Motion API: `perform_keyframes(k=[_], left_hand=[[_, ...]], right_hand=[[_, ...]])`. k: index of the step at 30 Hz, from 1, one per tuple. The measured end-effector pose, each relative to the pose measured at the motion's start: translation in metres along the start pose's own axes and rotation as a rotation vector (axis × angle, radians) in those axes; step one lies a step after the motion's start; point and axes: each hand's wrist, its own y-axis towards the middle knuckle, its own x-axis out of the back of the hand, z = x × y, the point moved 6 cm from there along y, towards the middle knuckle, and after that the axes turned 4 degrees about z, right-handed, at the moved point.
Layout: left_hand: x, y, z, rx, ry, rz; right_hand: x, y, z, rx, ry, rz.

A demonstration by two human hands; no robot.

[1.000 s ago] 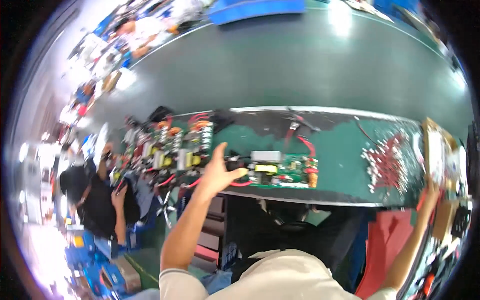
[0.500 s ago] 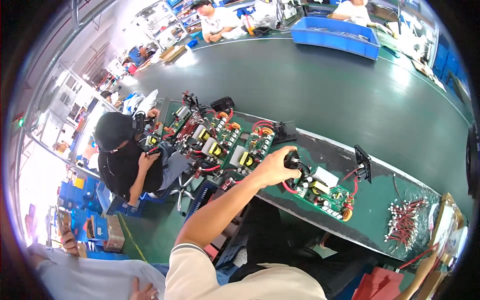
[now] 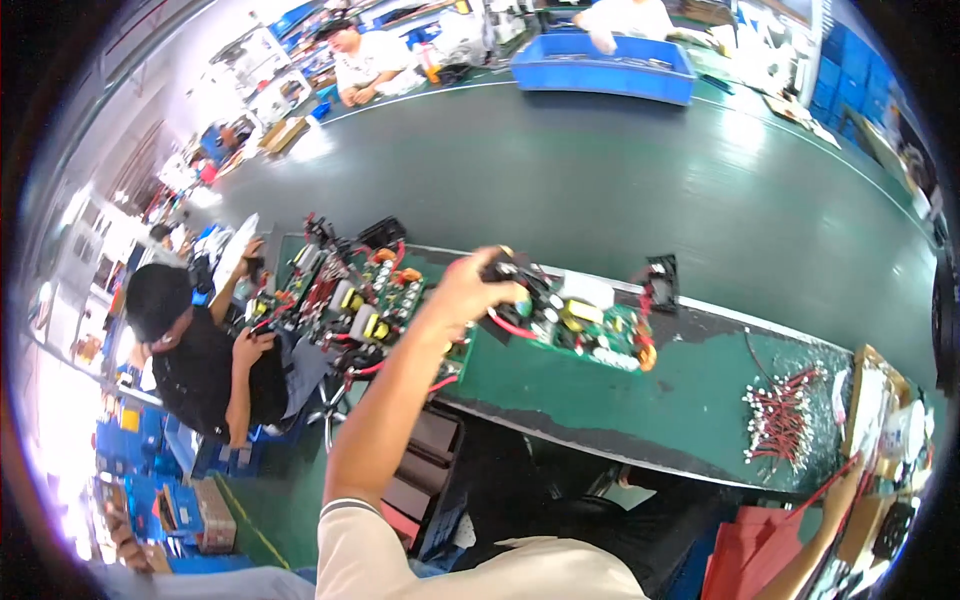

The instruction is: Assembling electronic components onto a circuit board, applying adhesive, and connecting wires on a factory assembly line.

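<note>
My left hand (image 3: 470, 292) is closed round the black part at the left end of a green circuit board (image 3: 610, 335). The board carries a yellow-wrapped transformer (image 3: 581, 313), a copper coil and red wires. At its far right end, a black panel (image 3: 661, 282) hangs on wires. Several similar boards (image 3: 365, 315) lie close together left of my hand. My right hand (image 3: 866, 468) reaches to the box at the right edge, beside a thin red strip; its fingers are too small and hidden to read.
A pile of red-and-white wire leads (image 3: 785, 420) lies on the bench (image 3: 560, 400) at right. An open cardboard box (image 3: 868, 385) stands beyond it. A co-worker in black (image 3: 205, 345) handles a board at left. Across the wide table stands a blue bin (image 3: 605, 75). Red sheets (image 3: 745, 550) are lower right.
My left hand has moved the circuit board away from me, toward the bench's far edge. My view has turned, so the surroundings sit differently. The right hand stays near the box.
</note>
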Motion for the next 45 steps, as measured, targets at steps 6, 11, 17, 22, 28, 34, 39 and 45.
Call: perform_keyframes(k=[6,11,17,22,28,34,39,45], left_hand=[[-0.007,0.133,-0.047,-0.091,0.050,0.014],[0.098,0.219,0.023,0.049,-0.075,0.010],[0.113,0.303,0.086,0.173,0.176,0.192],[0.123,0.301,0.079,0.068,0.808,-0.002],[0.083,0.209,0.024,-0.175,0.670,0.055],[0.022,0.089,-0.034,-0.312,0.909,0.028],[-0.003,0.003,-0.041,-0.398,0.968,0.091],[-0.072,-0.043,-0.028,-0.286,0.779,0.174]], right_hand=[[0.040,-0.021,-0.034,-0.001,-0.106,-0.167],[0.002,-0.024,0.084,-0.088,0.090,-0.430],[0.049,-0.055,0.073,-0.256,0.261,-0.454],[0.044,-0.040,0.099,-0.058,-0.174,-0.575],[0.037,-0.009,0.103,0.050,-0.252,-0.594],[0.048,0.004,0.102,0.053,-0.235,-0.562],[0.072,-0.017,0.092,-0.050,0.306,-0.516],[0.055,-0.046,0.098,-0.130,0.771,-0.332]])
